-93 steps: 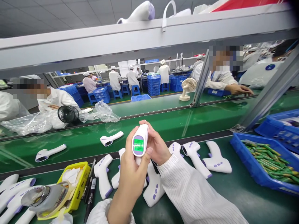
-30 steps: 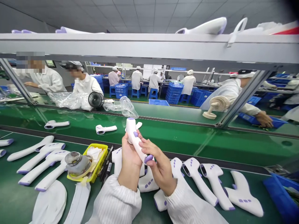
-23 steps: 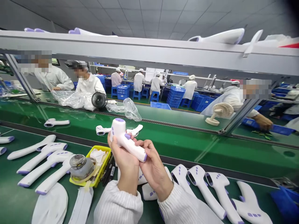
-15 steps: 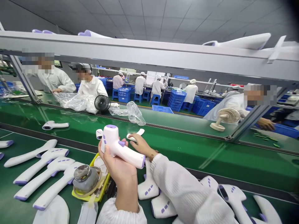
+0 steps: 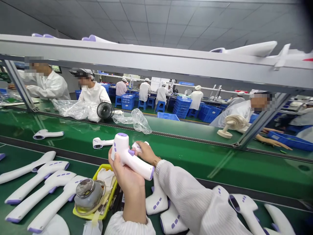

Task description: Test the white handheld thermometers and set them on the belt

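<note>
My left hand [image 5: 127, 176] is closed around a white forehead thermometer [image 5: 123, 151] with purple buttons, trigger and end caps, its handle pointing down to the right. Just behind it, over the green belt, my right hand [image 5: 146, 152] has its fingers curled on a second white thermometer [image 5: 137, 147], most of which the hand hides. Another thermometer [image 5: 97, 143] lies on the belt to the left of the held one, partly covered by it. Under my right forearm lie more thermometers [image 5: 156, 199] on the green bench.
A yellow tray [image 5: 107, 209] holds a metal-topped bottle [image 5: 89, 192] and tissue. Several thermometers [image 5: 46, 176] lie in a row at left, others [image 5: 244, 204] at right. A shelf [image 5: 156, 57] spans overhead. Beyond the belt are plastic bags [image 5: 140, 120], two fans [image 5: 105, 110] and co-workers.
Belt thermometers have shifted left. My right hand's fingers have closed over the second thermometer. My left hand, still holding its thermometer, sits slightly further right and lower in view.
</note>
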The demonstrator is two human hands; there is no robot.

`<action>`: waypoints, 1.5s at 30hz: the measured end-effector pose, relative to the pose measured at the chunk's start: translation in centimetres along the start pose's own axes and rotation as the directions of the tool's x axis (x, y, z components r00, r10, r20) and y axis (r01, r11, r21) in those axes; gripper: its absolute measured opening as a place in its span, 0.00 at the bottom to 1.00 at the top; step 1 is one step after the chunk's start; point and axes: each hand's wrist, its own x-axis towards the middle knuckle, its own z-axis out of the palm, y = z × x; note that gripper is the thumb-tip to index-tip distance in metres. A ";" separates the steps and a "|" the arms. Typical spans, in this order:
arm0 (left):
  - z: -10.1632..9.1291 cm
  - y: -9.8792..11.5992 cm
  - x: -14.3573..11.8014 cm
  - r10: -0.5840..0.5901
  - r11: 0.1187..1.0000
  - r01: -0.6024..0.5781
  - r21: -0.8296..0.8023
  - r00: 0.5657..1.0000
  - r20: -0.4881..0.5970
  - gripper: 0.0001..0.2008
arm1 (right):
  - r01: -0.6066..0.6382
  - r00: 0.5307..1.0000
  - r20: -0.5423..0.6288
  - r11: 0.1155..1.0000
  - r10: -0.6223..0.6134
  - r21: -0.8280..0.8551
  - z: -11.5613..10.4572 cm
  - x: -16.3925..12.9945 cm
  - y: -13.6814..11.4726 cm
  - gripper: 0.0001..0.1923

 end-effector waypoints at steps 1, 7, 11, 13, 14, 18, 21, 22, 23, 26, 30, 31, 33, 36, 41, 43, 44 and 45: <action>0.0 -0.3 -0.1 -0.015 1.000 0.014 0.020 1.000 0.013 0.18 | -0.034 0.997 -0.061 0.991 0.042 0.128 -1.2 -0.9 -0.1 0.25; -0.1 -2.4 -1.2 -0.162 0.977 0.143 0.160 0.980 0.114 0.18 | -0.040 0.882 -0.277 0.648 0.380 0.761 -10.8 -8.7 -0.7 0.22; 0.1 -3.6 -3.0 -0.346 0.904 0.244 0.352 0.901 0.263 0.25 | 0.129 0.807 -0.261 0.272 0.530 0.954 -16.8 -15.0 -1.5 0.16; 0.2 -3.9 -4.3 -0.353 0.869 0.167 0.466 0.869 0.347 0.32 | 0.248 0.784 -0.212 0.019 0.584 0.969 -18.9 -17.6 -1.8 0.13; 0.1 -4.1 -4.8 -0.301 0.847 0.050 0.529 0.865 0.401 0.33 | 0.297 0.774 -0.200 -0.065 0.601 0.953 -19.6 -18.6 -2.0 0.13; -0.7 -5.1 -5.6 -0.186 0.597 -0.360 0.717 0.808 0.559 0.28 | 0.344 0.713 -0.179 -0.116 0.678 0.932 -21.2 -20.3 -2.4 0.13; -2.2 -6.8 -4.4 -0.369 0.500 -0.219 0.838 0.822 0.435 0.23 | 0.293 0.660 -0.177 -0.033 0.730 0.956 -21.1 -20.2 -2.5 0.13; -2.7 -7.4 -3.8 -0.412 0.479 -0.162 0.863 0.826 0.384 0.23 | 0.279 0.657 -0.194 0.004 0.728 0.960 -20.9 -20.1 -2.6 0.15; -3.3 -8.0 -3.2 -0.439 0.467 -0.111 0.877 0.832 0.339 0.23 | 0.267 0.663 -0.214 0.041 0.717 0.963 -20.7 -20.0 -2.6 0.18; -4.5 -9.3 -1.9 -0.465 0.477 0.000 0.879 0.849 0.252 0.29 | 0.226 0.709 -0.248 0.120 0.660 0.967 -19.8 -19.8 -2.5 0.27; -4.2 -9.5 -2.9 -0.493 0.526 -0.030 0.850 0.804 0.333 0.30 | 0.172 0.756 -0.240 0.169 0.609 0.970 -18.8 -19.6 -2.1 0.26; -3.9 -9.4 -3.7 -0.516 0.535 -0.050 0.843 0.771 0.373 0.29 | 0.175 0.763 -0.246 0.176 0.598 0.969 -18.6 -19.5 -2.1 0.26; -3.0 -8.8 -5.8 -0.566 0.573 -0.085 0.815 0.678 0.469 0.30 | 0.190 0.775 -0.259 0.178 0.577 0.966 -18.1 -19.4 -2.3 0.25; -1.8 -7.3 -9.0 -0.599 0.625 -0.266 0.734 0.440 0.669 0.33 | 0.189 0.804 -0.242 0.152 0.544 0.970 -17.3 -19.3 -3.4 0.24; -0.5 -4.6 -11.9 -0.483 0.489 -0.654 0.578 0.348 0.803 0.27 | 0.108 0.889 -0.118 0.046 0.442 0.993 -16.5 -19.5 -5.6 0.25; -0.2 -4.0 -12.3 -0.457 0.465 -0.700 0.542 0.334 0.824 0.25 | 0.150 0.903 -0.147 0.023 0.403 0.988 -16.4 -19.6 -6.1 0.24; -0.1 -3.7 -12.5 -0.451 0.457 -0.712 0.534 0.332 0.829 0.26 | 0.175 0.910 -0.167 0.015 0.379 0.985 -16.3 -19.6 -6.2 0.23; 0.0 -3.6 -12.6 -0.446 0.451 -0.715 0.533 0.337 0.829 0.26 | 0.195 0.917 -0.186 0.009 0.353 0.981 -16.3 -19.7 -6.3 0.22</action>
